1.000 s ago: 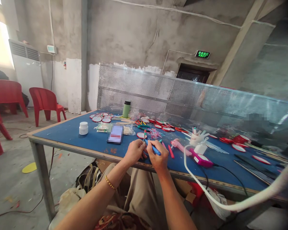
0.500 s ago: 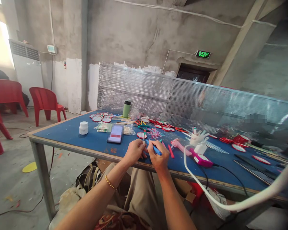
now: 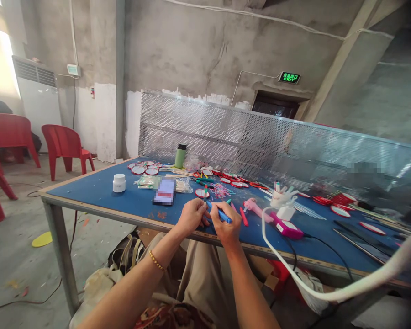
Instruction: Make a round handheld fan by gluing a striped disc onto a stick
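My left hand (image 3: pixel 191 216) is closed around a thin flat stick (image 3: pixel 205 193) that stands nearly upright, its top end coloured red, green and white. Its lower part is hidden by my fingers. A blue marker pen (image 3: pixel 224 216) is pinched in my right hand (image 3: pixel 229 229), its tip pointing left, close to the stick; whether they touch I cannot tell. Both hands are over the front edge of the blue table (image 3: pixel 89 189). Just behind them lies a round white disc with a red rim (image 3: pixel 201 193). Red pens (image 3: pixel 244 216) lie right of my right hand.
A phone (image 3: pixel 164 192), a white jar (image 3: pixel 119 183) and a green bottle (image 3: pixel 180 156) stand or lie to the left. Several red-rimmed discs (image 3: pixel 139 169) are spread behind. To the right are a pink glue gun (image 3: pixel 258 210), a magenta box (image 3: pixel 287 227) and a white curved arm (image 3: pixel 304 285).
The stick's top and the marker tip have shifted very slightly. Both hands keep their grips in nearly the same place.
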A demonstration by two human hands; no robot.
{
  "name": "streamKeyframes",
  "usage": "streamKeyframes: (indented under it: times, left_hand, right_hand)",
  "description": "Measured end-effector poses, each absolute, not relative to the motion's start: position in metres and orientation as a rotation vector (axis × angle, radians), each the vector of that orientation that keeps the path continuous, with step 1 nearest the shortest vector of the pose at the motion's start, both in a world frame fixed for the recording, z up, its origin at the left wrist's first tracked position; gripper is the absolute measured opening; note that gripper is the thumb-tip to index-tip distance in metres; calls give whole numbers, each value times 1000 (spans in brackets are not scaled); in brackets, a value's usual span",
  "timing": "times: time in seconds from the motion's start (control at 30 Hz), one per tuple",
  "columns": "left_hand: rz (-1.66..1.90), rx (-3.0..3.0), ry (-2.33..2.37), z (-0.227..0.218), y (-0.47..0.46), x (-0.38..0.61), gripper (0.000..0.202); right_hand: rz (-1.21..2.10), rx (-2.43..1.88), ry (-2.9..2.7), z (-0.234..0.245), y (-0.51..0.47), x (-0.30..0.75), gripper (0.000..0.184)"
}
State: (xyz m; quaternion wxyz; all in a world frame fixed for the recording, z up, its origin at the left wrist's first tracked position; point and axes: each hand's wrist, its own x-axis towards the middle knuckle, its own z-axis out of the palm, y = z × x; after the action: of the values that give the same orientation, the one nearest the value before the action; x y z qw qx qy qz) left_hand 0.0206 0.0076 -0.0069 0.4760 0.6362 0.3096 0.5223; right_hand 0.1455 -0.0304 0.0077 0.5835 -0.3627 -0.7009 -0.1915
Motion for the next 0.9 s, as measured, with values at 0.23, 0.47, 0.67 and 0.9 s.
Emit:
streamKeyframes:
  times: [0.23,0.47,0.67,0.9]
  left_hand:
    - [1279,1586,772,-6,7,21,14]
    - [1277,1599,780,-5,6,20,15]
    - [1272,1584,772,-5,5,21,16]
    - [1288,1623,804,-2,1,19,16]
  right_hand:
    - [-443,-867,-1677,8,-31,145,21]
    - [-478,-864,-1677,7,-29,146,20]
    - [-473,-856,-1666,7,-29,146,18]
    - [-463,-855,-1693,7,-29,144,20]
